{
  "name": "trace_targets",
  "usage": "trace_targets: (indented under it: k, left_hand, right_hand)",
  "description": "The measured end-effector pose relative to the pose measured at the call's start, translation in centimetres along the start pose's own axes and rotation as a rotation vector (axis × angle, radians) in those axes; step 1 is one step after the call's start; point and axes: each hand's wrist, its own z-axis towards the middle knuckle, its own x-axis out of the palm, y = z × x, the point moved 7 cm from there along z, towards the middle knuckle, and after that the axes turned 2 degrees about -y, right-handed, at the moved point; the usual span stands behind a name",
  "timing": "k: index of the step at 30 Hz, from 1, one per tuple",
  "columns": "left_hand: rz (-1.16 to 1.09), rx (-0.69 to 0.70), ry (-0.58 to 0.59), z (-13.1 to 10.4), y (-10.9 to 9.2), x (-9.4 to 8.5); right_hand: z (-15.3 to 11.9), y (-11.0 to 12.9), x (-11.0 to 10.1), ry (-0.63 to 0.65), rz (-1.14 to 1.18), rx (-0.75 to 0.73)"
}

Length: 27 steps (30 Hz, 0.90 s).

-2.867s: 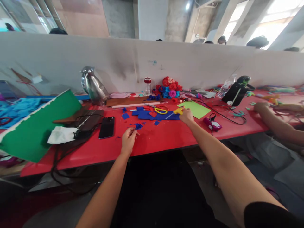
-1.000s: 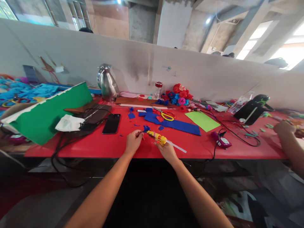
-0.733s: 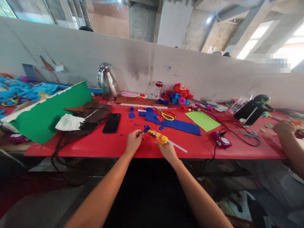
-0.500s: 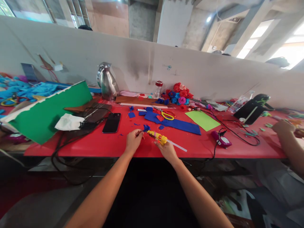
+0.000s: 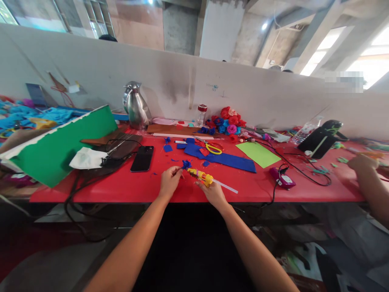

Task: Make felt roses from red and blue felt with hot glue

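Note:
My left hand (image 5: 170, 181) pinches a small dark blue flower (image 5: 186, 164) over the front part of the red table. Gripped in my right hand (image 5: 213, 192) is a yellow glue gun (image 5: 201, 176), its nozzle pointing left at the flower, with a clear glue stick (image 5: 225, 185) sticking out of its back. Whether the nozzle touches the flower I cannot tell. Just beyond my hands lie a blue strip (image 5: 234, 161), yellow-handled scissors (image 5: 213, 149) and small blue scraps (image 5: 167, 148).
A black phone (image 5: 142, 158) lies left of my hands, near a green board (image 5: 67, 146). Behind stand a steel jug (image 5: 136, 106), a red-lidded glass (image 5: 201, 115) and bunched flowers (image 5: 232, 119). To the right are a green sheet (image 5: 257, 154), a purple box (image 5: 282, 178) and another person's hand (image 5: 363, 163).
Both my hands hold nearly the same place, with the glue gun still beside the blue flower. The whole view has shifted very slightly.

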Motion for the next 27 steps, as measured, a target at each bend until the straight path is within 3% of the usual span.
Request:
trace_targets:
  k: [9, 12, 17, 19, 23, 27]
  left_hand:
    - [-0.074, -0.029, -0.061, 0.1, 0.2, -0.5]
    - [-0.113, -0.035, -0.126, 0.0, 0.2, -1.1]
    - [-0.218, -0.028, -0.279, 0.0, 0.2, -2.2]
    - [-0.247, -0.038, -0.302, 0.1, 0.3, -2.4]
    - [-0.254, -0.036, -0.269, 0.1, 0.3, -2.2]
    - [-0.231, -0.056, -0.204, 0.1, 0.6, -1.8]
  right_hand:
    - [0.0, 0.3, 0.0, -0.004, -0.086, -0.041]
    - [0.0, -0.1, -1.1, -0.060, -0.153, -0.039]
    - [1.7, -1.2, -6.9, -0.230, -0.477, 0.008]
    - [2.9, -2.1, -9.5, -0.210, -0.712, 0.099]
    - [5.1, -3.7, -14.2, -0.223, -0.838, 0.188]
    - [6.5, -4.6, -16.6, -0.195, -0.854, 0.188]
